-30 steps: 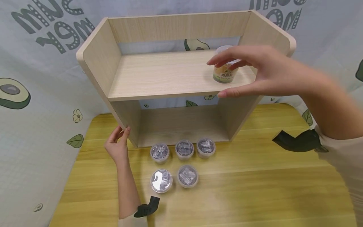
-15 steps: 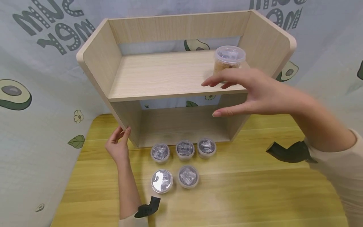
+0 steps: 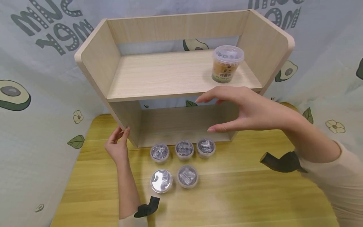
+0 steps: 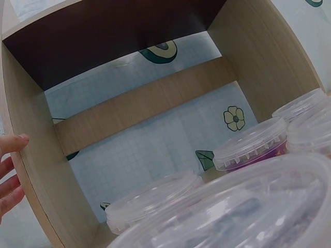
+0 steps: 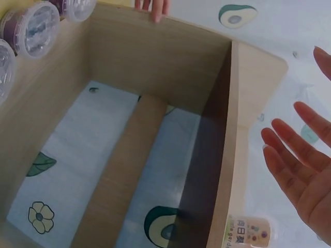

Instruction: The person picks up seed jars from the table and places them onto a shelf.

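Note:
A two-tier wooden shelf (image 3: 181, 91) stands upright at the back of the table. My left hand (image 3: 118, 145) grips the front edge of its left side panel near the bottom, thumb on the edge; the fingers show in the left wrist view. A clear lidded plastic tub (image 3: 226, 67) with an orange and green label sits at the right end of the upper tier. My right hand (image 3: 241, 108) hangs in front of the shelf, below that tub, thumb and fingers apart, holding nothing. Its spread fingers (image 5: 297, 142) also show in the right wrist view.
Several more lidded tubs stand on the wooden table (image 3: 255, 189) before the shelf: a row of three including a middle tub (image 3: 184, 149), then a front left tub (image 3: 161, 181) and a front right tub (image 3: 187, 176). A patterned cloth (image 3: 42, 151) hangs behind.
My right hand has moved down and towards me, away from the tub on the upper tier, which stays there in full view. My left hand has kept its hold on the panel.

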Tool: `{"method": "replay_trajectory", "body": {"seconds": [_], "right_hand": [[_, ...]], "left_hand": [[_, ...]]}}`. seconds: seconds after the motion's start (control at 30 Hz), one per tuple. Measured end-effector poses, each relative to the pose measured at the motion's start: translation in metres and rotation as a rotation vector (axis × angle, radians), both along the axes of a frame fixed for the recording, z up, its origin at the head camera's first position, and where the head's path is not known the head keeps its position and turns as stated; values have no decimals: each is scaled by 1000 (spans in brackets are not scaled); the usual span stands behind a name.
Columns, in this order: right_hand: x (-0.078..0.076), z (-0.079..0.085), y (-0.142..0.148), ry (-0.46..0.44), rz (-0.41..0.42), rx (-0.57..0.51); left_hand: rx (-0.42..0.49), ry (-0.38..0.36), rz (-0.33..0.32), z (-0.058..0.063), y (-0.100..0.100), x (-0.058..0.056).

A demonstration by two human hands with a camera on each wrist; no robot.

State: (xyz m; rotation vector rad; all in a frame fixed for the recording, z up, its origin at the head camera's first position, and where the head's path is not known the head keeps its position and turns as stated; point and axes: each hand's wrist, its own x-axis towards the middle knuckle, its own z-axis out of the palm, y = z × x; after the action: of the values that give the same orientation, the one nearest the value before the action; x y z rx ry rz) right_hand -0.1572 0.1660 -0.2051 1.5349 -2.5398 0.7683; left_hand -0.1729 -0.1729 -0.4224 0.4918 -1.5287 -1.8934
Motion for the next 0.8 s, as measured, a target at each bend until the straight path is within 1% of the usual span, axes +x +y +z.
{"method": "replay_trajectory", "body": {"seconds": [0.17,0.27,0.43,0.53,0.67,0.8], "right_hand": [[6,-7,-4,-16,-3,4],[8,-12,-5,-26,12,4],[12,-24,-8,-72,36,19],[14,-33,-9,-113,37,20],[17,-50,-13,-175,22,30],[20,-65,-17,-211,15,49]], "left_hand": [[0,7,7,0,0,2],[-5,2,5,0,0,1],[-1,4,5,0,0,-1],[-1,4,10,0,-1,-1],[-9,9,9,0,-1,-1],[-12,7,10,1,0,-1]]}}
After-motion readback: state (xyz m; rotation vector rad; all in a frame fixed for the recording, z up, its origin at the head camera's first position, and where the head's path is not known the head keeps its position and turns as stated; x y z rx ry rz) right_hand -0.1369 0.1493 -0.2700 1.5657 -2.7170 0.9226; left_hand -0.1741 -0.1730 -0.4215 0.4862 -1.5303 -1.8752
